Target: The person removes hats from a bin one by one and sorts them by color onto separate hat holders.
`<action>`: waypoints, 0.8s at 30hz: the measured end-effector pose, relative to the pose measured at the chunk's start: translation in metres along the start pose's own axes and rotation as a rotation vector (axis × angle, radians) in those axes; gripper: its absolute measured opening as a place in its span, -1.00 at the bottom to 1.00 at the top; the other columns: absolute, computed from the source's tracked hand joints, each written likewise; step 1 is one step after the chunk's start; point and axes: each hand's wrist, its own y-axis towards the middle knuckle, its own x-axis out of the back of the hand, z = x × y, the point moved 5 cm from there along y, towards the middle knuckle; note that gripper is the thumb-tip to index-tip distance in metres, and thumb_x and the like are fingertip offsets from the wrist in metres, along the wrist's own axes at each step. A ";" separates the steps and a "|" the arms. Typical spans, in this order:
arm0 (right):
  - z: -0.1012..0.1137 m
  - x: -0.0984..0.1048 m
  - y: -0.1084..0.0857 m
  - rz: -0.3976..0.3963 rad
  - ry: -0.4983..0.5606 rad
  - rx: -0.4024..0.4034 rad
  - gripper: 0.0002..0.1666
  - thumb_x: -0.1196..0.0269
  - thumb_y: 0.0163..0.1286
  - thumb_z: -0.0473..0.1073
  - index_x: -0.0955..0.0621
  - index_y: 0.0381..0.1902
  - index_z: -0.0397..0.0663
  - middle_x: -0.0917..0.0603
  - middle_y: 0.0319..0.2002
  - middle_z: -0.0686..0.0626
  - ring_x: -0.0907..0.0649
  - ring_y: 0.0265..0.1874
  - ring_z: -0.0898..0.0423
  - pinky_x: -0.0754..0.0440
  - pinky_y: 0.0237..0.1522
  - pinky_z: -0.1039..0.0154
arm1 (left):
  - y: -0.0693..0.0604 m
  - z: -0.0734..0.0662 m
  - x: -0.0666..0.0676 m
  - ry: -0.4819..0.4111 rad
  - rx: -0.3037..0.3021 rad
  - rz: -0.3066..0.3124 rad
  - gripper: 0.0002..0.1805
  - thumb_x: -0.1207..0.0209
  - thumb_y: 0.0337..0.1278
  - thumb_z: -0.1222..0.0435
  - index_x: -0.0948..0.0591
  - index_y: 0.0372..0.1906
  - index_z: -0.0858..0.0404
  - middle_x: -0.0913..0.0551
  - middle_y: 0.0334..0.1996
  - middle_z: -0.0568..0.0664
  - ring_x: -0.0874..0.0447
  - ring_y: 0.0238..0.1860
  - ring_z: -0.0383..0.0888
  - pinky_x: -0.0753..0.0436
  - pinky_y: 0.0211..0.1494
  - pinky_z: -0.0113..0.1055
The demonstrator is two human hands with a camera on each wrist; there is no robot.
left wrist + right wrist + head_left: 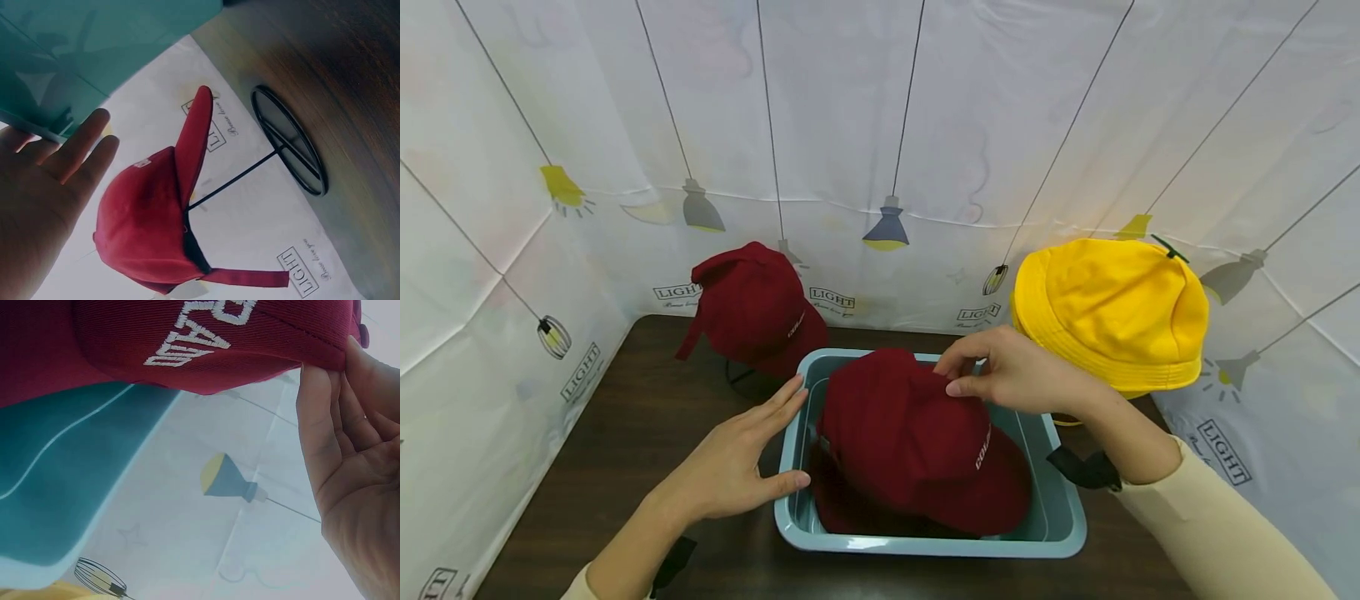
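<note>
A dark red baseball cap (pixel 902 425) with white lettering sits in a light blue plastic bin (pixel 820 543), its brim toward the lower right. My right hand (pixel 1015 371) pinches the crown's fabric between thumb and fingers; the right wrist view shows the same pinch on the cap (pixel 206 344). Dark red material (pixel 850 504) shows under this cap, partly hidden. My left hand (pixel 733 458) lies along the bin's left side, fingers straight and spread, fingertips at the rim. In the left wrist view that hand (pixel 50 187) touches the bin's outer wall (pixel 94 56).
Behind the bin at left, another red cap (pixel 752 308) hangs on a black wire stand (pixel 287 140). A yellow bucket hat (pixel 1112 312) with a small green sprout stands at back right. Lamp-printed white cloth (pixel 820 125) encloses the dark wooden table (pixel 617 467).
</note>
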 end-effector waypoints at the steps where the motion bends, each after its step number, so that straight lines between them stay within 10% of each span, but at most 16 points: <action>1: 0.001 0.001 -0.001 -0.004 0.003 -0.003 -0.81 -0.42 0.38 -0.34 -0.78 -0.08 -0.07 -0.79 -0.21 0.05 -0.68 -0.32 0.13 -0.75 -0.33 0.23 | 0.000 0.000 0.000 -0.001 -0.001 0.000 0.02 -0.25 0.30 -0.23 -0.20 0.66 0.21 -0.02 0.70 -0.08 -0.29 0.56 0.05 -0.49 0.37 0.26; 24: 0.021 0.037 -0.007 -0.126 0.002 -0.021 -0.76 -0.44 0.34 -0.37 -0.78 -0.05 -0.09 -0.78 -0.23 0.07 -0.69 -0.33 0.09 -0.75 -0.29 0.26 | 0.000 0.002 -0.002 -0.018 0.012 0.005 0.04 -0.27 0.28 -0.22 -0.15 0.69 0.15 0.01 0.70 -0.10 -0.28 0.57 0.08 -0.49 0.36 0.29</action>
